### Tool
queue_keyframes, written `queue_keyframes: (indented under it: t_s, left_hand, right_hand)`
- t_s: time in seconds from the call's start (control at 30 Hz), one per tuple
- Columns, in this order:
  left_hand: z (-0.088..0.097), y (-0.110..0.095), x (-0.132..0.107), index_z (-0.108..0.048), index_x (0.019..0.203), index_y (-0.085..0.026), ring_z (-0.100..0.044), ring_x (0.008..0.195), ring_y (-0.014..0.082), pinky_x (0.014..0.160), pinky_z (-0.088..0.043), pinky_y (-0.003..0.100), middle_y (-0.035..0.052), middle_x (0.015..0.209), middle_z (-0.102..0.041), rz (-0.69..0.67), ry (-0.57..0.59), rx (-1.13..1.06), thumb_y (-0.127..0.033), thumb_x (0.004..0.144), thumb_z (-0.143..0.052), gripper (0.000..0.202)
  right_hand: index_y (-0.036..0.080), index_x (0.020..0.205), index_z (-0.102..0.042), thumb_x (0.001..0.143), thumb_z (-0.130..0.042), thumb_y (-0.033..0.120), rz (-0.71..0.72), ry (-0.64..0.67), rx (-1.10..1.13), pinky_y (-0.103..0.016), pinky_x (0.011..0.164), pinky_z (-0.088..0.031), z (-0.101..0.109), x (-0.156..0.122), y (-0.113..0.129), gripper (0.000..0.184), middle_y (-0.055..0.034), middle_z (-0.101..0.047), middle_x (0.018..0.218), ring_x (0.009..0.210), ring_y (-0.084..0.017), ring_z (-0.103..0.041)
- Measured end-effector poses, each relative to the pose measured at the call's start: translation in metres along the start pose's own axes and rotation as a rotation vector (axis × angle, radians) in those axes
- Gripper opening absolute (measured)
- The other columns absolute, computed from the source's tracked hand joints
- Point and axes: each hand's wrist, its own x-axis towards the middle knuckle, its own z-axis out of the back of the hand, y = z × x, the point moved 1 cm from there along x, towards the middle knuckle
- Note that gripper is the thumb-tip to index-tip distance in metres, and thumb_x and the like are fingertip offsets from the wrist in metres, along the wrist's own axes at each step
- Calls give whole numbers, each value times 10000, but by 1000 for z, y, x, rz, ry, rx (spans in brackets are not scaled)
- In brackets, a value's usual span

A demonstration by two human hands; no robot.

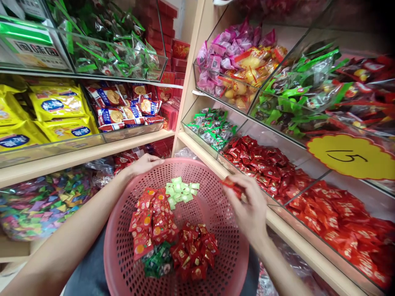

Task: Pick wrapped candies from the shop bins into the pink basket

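Observation:
A round pink perforated basket [216, 213] sits in front of me, held at its far left rim by my left hand [145, 163], fingers curled over the edge. Inside lie light green sweets [180, 191], orange-red packets [151, 220], dark red wrapped sweets [194, 248] and a few dark green ones [157, 261]. My right hand [249, 207] hovers over the basket's right rim, fingers closed on red wrapped sweets [233, 186]. Just right of it is a clear bin of the same red sweets [265, 164].
Wooden shelves surround me with clear bins: yellow bags [55, 111] and biscuit packs [123, 109] at left, mixed coloured sweets [46, 201] lower left, green sweets [212, 127], pink and yellow sweets [237, 61] at right. A yellow price tag [352, 156] reads 15.

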Motion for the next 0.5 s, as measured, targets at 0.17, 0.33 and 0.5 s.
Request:
queue_keyframes:
  t_s: [0.17, 0.33, 0.5]
  left_hand:
    - [0, 1, 0, -695, 894, -137, -579, 636, 134, 603, -446, 223, 16, 747, -692, 11, -3, 8, -512, 699, -560, 443]
    - [-2, -7, -4, -703, 849, -141, -573, 625, 125, 597, -447, 218, 16, 739, -692, 32, -23, -18, -501, 691, -568, 416]
    - [-2, -10, -5, -704, 807, -133, -565, 614, 126, 594, -442, 221, 17, 710, -686, 16, -28, 12, -509, 690, -563, 418]
  right_hand:
    - [192, 929, -595, 761, -587, 374, -587, 473, 408, -278, 687, -462, -31, -63, 8, 248, -27, -626, 845, 770, -156, -574]
    - [177, 869, -621, 717, -632, 329, -637, 692, 372, -284, 762, -418, -35, -100, -5, 215, -23, -629, 863, 821, -164, -557]
    - [185, 832, -614, 696, -633, 253, -620, 786, 321, -250, 705, -403, -34, -108, -3, 153, -4, -610, 833, 799, -154, -540]
